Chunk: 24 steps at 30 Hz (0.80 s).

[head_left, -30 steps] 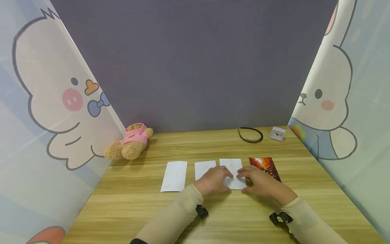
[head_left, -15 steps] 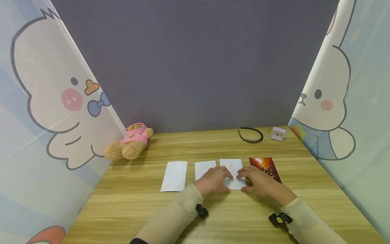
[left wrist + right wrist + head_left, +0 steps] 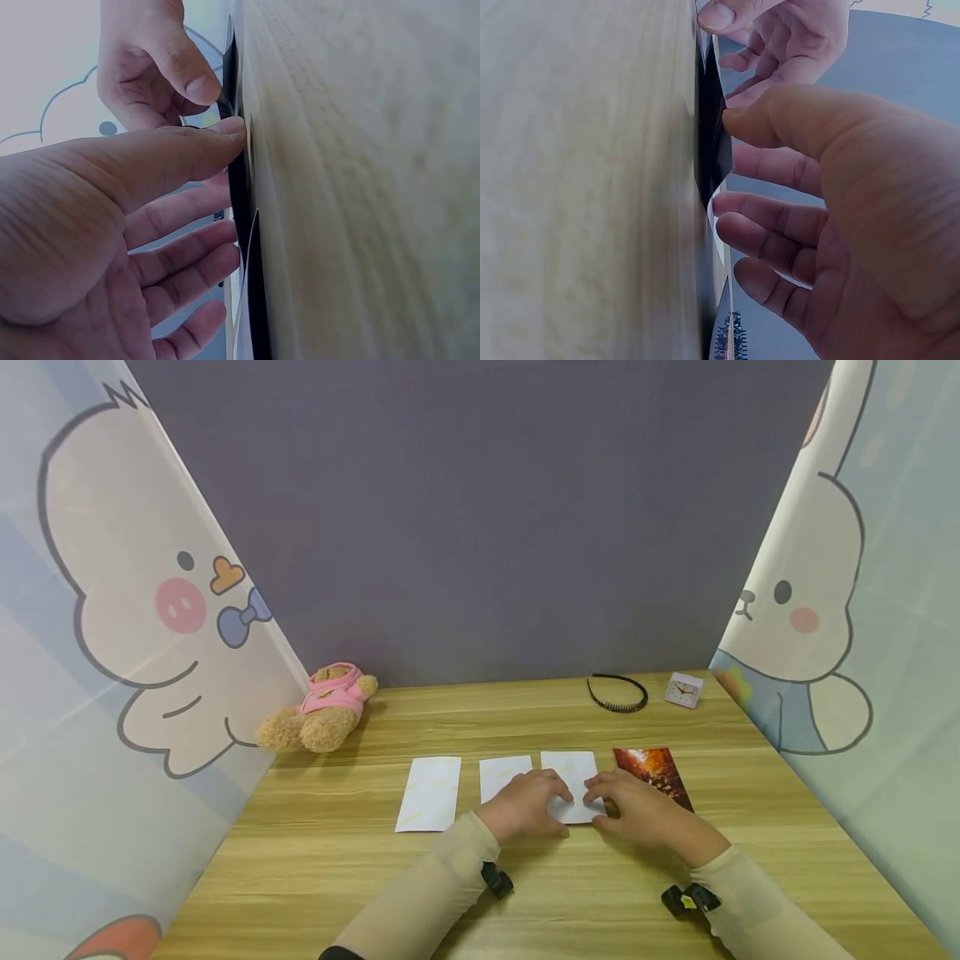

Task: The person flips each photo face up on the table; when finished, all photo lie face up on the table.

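Observation:
A row of photo prints lies on the table in the head view. Three have their white backs up: the left one (image 3: 429, 793), the second (image 3: 501, 774) and the third (image 3: 570, 770). The fourth print (image 3: 654, 770) shows a red-orange autumn scene, partly behind the right hand. My left hand (image 3: 525, 806) and right hand (image 3: 641, 806) pinch the near corners of the third print, thumbs at its near edge and fingers over its back. From the right wrist, its dark underside (image 3: 714, 142) shows where that edge bends up off the wood. The left hand covers part of the second print.
A teddy bear (image 3: 330, 706) in a pink hoodie lies at the back left of the wooden table (image 3: 480, 718). Towards the back right are a black toothed headband (image 3: 618, 704) and a small white clock (image 3: 683, 690). A grey panel (image 3: 480, 527) stands behind the table.
The near edge of the third print has risen slightly between the thumbs. The right thumb has shifted a little towards the print; the left hand stays almost where it was.

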Tool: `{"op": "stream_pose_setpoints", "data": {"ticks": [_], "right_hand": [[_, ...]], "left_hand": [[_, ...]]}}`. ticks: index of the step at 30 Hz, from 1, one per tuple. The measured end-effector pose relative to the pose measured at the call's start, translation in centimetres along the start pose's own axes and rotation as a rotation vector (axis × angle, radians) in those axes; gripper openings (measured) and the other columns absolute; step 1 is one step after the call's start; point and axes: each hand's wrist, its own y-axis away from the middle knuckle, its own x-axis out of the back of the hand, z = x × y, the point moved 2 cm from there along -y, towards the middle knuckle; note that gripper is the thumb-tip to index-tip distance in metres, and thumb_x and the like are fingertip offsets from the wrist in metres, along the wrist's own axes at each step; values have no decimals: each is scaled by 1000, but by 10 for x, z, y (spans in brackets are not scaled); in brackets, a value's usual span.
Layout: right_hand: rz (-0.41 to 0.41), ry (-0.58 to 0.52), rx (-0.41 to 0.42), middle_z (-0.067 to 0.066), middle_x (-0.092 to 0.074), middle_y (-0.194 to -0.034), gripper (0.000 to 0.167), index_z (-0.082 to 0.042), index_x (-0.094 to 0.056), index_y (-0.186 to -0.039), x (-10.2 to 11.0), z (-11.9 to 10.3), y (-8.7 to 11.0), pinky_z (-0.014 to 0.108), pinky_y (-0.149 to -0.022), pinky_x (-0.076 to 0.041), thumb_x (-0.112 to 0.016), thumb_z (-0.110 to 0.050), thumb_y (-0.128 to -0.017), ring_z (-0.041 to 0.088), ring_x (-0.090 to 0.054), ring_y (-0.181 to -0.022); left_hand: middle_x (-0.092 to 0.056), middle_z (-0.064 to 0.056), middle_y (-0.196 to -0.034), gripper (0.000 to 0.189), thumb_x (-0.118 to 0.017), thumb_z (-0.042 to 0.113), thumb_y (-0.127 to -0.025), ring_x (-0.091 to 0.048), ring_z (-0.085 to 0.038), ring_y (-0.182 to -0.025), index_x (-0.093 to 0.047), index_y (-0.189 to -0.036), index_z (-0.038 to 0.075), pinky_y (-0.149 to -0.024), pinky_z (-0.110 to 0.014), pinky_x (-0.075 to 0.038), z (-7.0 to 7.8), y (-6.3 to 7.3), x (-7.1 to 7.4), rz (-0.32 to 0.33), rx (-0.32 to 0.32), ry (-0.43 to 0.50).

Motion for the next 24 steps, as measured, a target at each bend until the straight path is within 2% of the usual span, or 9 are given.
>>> {"op": "stream_pose_setpoints", "data": {"ticks": [7, 14, 24], "right_hand": [[8, -35, -8, 11, -67, -132, 15, -16, -78, -112, 0, 1, 1, 59, -101, -50, -74, -16, -97, 39, -59, -126], [23, -54, -11, 12, -69, -130, 16, -14, -78, -111, -1, 4, 0, 59, -101, -49, -67, -11, -101, 39, -60, -124], [52, -25, 25, 11, -70, -129, 16, -11, -78, -112, 1, 3, 1, 58, -100, -50, -67, -12, -100, 38, -61, -122]], "left_hand": [[-66, 10, -130, 44, -91, 40, -83, -60, -12, -124, -77, -120, 21, -104, -40, -49, 1, 3, 2, -2, 8, 36], [-67, 11, -131, 30, -83, 31, -92, -60, -11, -125, -78, -120, 23, -107, -44, -48, 0, 4, 4, -2, 6, 54], [-70, 13, -127, 19, -70, 24, -103, -63, -5, -118, -80, -119, 25, -107, -36, -48, -2, 4, 4, 26, 14, 102]]}}
